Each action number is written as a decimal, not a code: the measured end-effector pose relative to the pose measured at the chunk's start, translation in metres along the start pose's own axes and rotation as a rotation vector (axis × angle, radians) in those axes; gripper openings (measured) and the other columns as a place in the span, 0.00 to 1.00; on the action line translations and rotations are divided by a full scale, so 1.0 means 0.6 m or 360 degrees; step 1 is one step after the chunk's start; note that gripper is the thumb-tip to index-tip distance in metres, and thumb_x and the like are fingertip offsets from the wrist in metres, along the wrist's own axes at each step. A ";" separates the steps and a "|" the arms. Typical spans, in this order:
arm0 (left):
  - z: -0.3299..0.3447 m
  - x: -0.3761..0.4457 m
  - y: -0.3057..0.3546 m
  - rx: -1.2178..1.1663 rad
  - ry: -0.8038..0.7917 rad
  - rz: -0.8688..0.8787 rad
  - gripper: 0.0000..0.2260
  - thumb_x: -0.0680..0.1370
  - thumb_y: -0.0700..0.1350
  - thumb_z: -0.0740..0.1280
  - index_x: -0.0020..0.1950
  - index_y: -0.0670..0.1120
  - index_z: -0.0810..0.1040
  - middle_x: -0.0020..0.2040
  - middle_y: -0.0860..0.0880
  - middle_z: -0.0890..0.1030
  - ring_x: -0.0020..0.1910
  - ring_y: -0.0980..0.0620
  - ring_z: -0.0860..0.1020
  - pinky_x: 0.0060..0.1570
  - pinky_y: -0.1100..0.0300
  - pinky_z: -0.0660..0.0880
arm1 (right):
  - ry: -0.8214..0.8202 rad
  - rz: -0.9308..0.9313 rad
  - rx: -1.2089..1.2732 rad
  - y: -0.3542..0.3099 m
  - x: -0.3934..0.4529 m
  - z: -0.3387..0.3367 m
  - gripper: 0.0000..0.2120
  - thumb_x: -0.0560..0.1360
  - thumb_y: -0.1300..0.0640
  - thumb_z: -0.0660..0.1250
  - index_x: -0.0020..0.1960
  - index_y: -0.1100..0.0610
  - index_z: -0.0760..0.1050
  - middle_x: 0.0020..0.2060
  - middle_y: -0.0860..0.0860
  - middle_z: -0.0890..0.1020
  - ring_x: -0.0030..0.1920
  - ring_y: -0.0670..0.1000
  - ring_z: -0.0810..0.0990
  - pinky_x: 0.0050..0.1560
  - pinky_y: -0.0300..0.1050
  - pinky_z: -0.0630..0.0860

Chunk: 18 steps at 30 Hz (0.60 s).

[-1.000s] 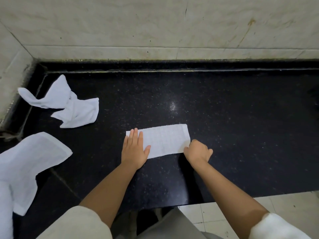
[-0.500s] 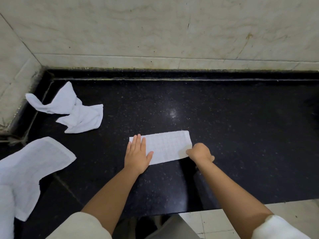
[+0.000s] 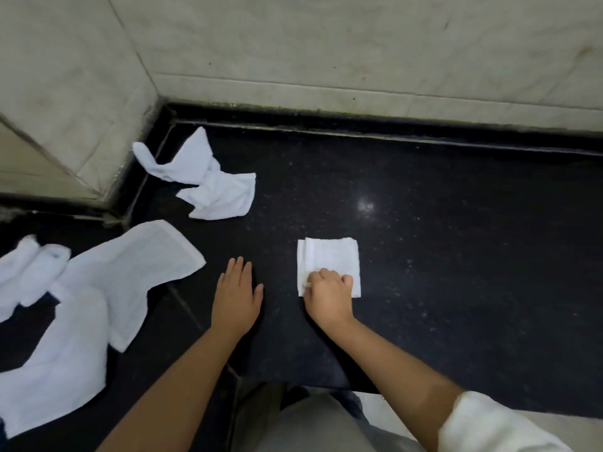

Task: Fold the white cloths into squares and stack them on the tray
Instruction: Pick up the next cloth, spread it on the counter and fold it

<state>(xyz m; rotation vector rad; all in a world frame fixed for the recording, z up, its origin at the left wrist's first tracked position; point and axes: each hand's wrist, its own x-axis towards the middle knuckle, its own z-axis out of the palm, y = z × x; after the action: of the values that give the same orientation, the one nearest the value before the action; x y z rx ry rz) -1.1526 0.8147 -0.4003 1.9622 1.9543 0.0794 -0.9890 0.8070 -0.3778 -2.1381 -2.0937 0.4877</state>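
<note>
The left hand (image 3: 236, 293) lies flat, palm down, fingers straight and together, thumb spread, well left of the folded cloth (image 3: 329, 259), forearm bare. The right hand (image 3: 328, 293) sits on that cloth's near edge with fingers curled under, apparently pinching the edge; a white sleeve covers the arm's upper part.

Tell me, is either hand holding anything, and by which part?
The right hand grips the folded white cloth at its near edge, fingers curled onto it. The left hand holds nothing; it lies flat on the black counter.
</note>
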 end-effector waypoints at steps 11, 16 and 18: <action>0.012 -0.017 -0.006 0.0034 -0.0004 0.0079 0.23 0.82 0.49 0.53 0.75 0.42 0.56 0.77 0.45 0.54 0.77 0.49 0.49 0.75 0.54 0.47 | 0.0376 -0.0103 0.0221 0.005 0.014 0.004 0.03 0.62 0.64 0.68 0.31 0.58 0.78 0.27 0.49 0.78 0.30 0.52 0.78 0.37 0.44 0.63; 0.016 -0.019 -0.008 0.0043 0.0015 0.0101 0.23 0.82 0.49 0.53 0.75 0.41 0.55 0.77 0.44 0.53 0.77 0.48 0.50 0.75 0.53 0.47 | 0.0226 -0.0277 -0.0047 0.005 0.001 0.028 0.09 0.58 0.63 0.74 0.27 0.56 0.74 0.25 0.48 0.75 0.26 0.50 0.74 0.33 0.42 0.61; 0.016 -0.018 -0.010 0.0043 0.0037 0.0132 0.23 0.82 0.48 0.53 0.75 0.41 0.56 0.77 0.43 0.54 0.77 0.48 0.50 0.75 0.53 0.48 | 0.0194 -0.0335 -0.0082 0.012 -0.001 0.034 0.07 0.57 0.62 0.74 0.29 0.56 0.76 0.26 0.48 0.75 0.27 0.51 0.75 0.34 0.42 0.63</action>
<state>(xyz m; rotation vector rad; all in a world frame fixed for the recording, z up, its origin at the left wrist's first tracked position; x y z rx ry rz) -1.1558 0.8018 -0.4086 2.0685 1.8979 0.0985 -0.9883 0.8031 -0.3992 -1.8896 -2.2497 0.2758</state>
